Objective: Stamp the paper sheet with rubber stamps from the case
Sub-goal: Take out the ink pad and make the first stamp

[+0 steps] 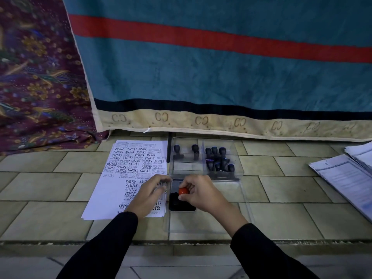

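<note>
Paper sheet (104, 198), left of the case (188, 168), appears about two-thirds stamped; its lower-left area is blank. Left hand (150, 195) lies flat on it. Right hand (199, 193) pinches a red-knobbed stamp (183, 191) at the ink pad (177, 205).

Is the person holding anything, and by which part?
The right hand pinches a stamp by its red knob. The left hand holds nothing, resting on the paper sheet.

Tiled floor (281, 186) lies open between the clear case (187, 170) and the paper stack (346, 178) at its right edge, and left of the paper sheet (112, 190). A blanket (221, 77) walls the far edge; seemingly a clear lid (231, 216) rings the ink pad (175, 204).
</note>
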